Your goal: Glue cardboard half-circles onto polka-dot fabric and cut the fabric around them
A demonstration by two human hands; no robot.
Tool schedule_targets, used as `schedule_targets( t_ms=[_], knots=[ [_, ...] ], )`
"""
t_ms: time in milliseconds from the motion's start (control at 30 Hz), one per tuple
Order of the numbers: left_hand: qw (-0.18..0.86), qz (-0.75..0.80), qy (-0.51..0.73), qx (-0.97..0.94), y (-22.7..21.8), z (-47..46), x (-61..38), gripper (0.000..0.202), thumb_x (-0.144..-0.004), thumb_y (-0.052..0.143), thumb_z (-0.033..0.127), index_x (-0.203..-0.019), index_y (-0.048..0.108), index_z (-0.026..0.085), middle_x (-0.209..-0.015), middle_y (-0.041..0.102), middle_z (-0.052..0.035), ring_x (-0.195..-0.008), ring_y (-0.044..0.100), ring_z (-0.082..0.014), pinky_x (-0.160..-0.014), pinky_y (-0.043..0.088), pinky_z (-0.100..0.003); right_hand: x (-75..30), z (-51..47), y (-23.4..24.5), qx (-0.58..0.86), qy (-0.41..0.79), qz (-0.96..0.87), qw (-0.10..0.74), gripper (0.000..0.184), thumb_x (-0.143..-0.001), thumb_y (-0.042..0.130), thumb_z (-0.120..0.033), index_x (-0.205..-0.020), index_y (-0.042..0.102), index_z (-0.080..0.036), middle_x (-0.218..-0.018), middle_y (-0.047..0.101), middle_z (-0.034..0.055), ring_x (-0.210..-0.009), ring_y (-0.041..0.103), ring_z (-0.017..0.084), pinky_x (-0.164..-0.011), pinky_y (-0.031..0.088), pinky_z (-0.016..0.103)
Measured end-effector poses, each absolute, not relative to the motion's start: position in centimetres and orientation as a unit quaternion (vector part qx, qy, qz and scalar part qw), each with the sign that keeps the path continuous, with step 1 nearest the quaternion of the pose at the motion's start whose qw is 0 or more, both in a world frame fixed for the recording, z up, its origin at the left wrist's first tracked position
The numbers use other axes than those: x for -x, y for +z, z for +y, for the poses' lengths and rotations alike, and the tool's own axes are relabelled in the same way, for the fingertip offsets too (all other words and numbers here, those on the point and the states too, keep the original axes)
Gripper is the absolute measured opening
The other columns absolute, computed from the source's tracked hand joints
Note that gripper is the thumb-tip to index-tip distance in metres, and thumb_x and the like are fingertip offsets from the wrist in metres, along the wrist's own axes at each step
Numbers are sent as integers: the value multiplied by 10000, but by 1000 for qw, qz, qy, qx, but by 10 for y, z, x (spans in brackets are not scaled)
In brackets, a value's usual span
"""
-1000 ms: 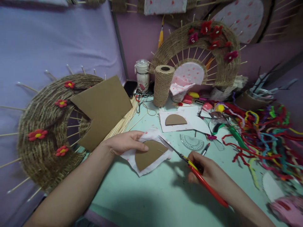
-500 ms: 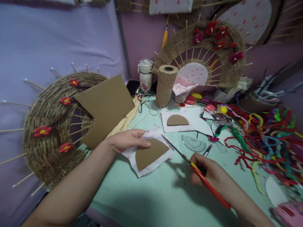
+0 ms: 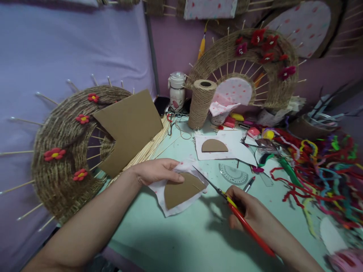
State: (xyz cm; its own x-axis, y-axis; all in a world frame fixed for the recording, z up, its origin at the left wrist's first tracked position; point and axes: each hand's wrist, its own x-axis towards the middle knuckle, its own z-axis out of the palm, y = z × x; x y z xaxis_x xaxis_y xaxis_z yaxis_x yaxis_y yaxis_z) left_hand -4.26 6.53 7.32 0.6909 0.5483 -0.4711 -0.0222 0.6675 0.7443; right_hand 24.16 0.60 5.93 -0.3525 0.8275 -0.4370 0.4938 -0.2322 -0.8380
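Note:
My left hand (image 3: 157,170) pinches the upper left edge of a white cloth piece (image 3: 166,196) that has a brown cardboard half-round (image 3: 181,190) lying on it, just above the green tabletop. My right hand (image 3: 251,213) is closed round red-handled scissors (image 3: 227,196). Their thin blades point up and left, and the tips reach the right edge of the cloth and cardboard. A second cardboard half-round (image 3: 214,146) rests on white cloth further back.
A twine spool (image 3: 200,99) and a white jar (image 3: 177,90) stand at the back. Woven twine fans with red flowers (image 3: 59,151) (image 3: 255,60) lean left and behind. A cut cardboard sheet (image 3: 129,126), bamboo sticks (image 3: 150,145), a clear protractor (image 3: 233,174) and a heap of coloured pipe cleaners (image 3: 320,166) surround the green table (image 3: 184,238).
Both hands keep their grips and stay almost still; the scissor tips remain at the cloth's right edge. The view has shifted slightly, sliding everything a little to the right.

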Motion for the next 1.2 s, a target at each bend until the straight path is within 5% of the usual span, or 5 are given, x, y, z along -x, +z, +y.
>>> schedule_targets(
  t_ms=[1200],
  knots=[
    [856, 343, 141, -360, 71, 66, 43, 320, -655, 841, 273, -924, 708, 164, -787, 743, -17, -661, 687, -130, -705, 541, -242, -244, 6, 56, 550, 547, -614, 142, 383, -616, 706, -319, -706, 341, -246, -570, 383, -108, -549, 358, 101, -518, 285, 221]
  ],
)
